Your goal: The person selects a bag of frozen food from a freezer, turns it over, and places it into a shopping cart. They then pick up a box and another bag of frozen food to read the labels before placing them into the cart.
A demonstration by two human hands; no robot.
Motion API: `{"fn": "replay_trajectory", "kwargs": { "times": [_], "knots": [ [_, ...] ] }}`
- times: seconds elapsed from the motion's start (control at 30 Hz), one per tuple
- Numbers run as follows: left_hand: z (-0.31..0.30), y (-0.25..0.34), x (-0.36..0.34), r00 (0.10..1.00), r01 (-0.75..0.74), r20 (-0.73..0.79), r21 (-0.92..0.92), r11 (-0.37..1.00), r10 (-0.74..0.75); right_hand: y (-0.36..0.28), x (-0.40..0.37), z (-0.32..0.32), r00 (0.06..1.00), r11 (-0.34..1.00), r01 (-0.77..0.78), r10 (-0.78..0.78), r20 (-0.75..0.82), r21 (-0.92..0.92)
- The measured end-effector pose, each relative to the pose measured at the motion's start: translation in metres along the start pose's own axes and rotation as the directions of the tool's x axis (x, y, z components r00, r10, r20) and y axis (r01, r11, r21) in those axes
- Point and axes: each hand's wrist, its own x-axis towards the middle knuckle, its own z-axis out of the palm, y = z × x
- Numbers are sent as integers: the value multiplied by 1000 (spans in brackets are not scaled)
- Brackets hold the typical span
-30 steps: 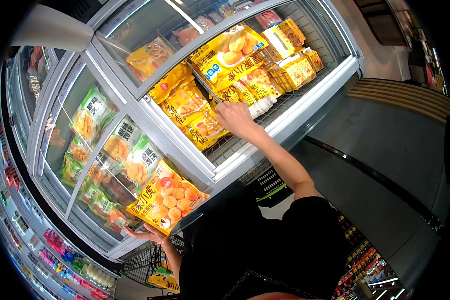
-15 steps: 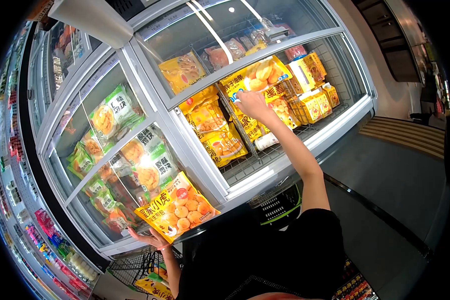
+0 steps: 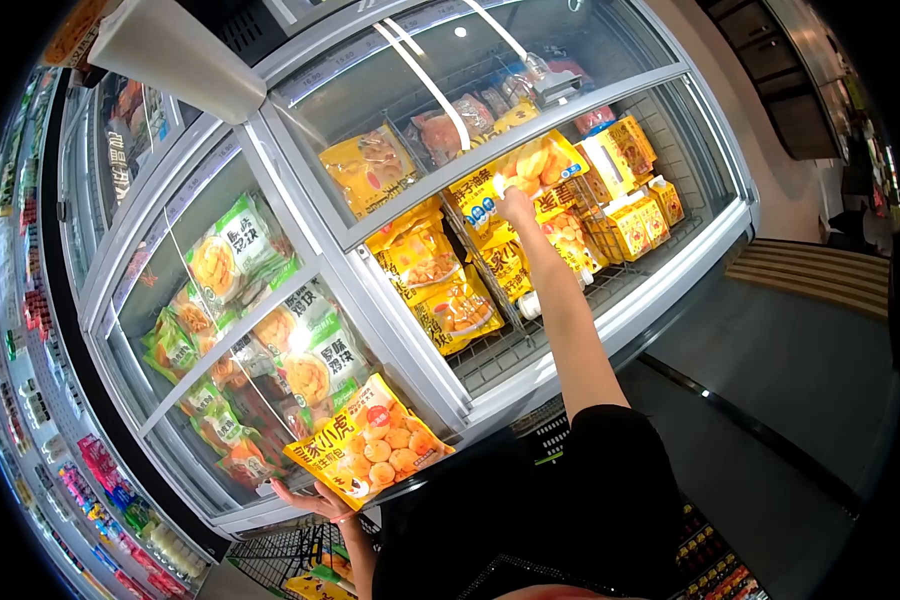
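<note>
My left hand (image 3: 315,500) is at the freezer's front edge, at the lower corner of a yellow bag of frozen buns (image 3: 385,450). One digit sticks out to the left, while the bag covers part of the other fingers and seems to rest on them. Inside the open right section, my right hand (image 3: 515,207) has its fingers curled on a yellow bag of frozen dough sticks (image 3: 542,165); the fingertips are hard to make out. More yellow bags (image 3: 450,300) lie to its left, and small yellow cartons (image 3: 638,225) stand to its right.
Sliding glass lids with metal frames (image 3: 530,128) border the opening. Green-and-white bags (image 3: 315,360) lie under the left glass. A wire cart (image 3: 260,560) with yellow packs is below my left hand. Shelves of goods (image 3: 70,430) line the left side.
The view has shifted slightly, so the freezer appears a little lower. My right hand has moved a little rightward along the bag and its arm is straighter. My left hand stays by the bag of buns.
</note>
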Motion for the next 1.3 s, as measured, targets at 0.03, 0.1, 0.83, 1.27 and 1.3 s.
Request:
{"fn": "replay_trajectory", "kwargs": {
  "times": [0.03,0.1,0.83,1.27,1.3],
  "knots": [
    [2,0,0,1000,-1,-5,-4,1000,1,4,2,-1,998,995,-57,59,-34,77],
    [5,1,-1,1000,3,-19,-61,998,-5,9,9,-6,980,960,-156,180,-86,233],
    [9,-12,-6,999,-22,44,-40,999,23,85,42,-54,692,703,-303,627,-359,644],
    [7,-26,-10,999,-21,48,33,999,20,138,59,-101,750,891,-354,453,-482,286],
    [7,-28,-10,999,-20,47,39,999,18,143,62,-103,770,898,-364,439,-464,245]
  ]
}}
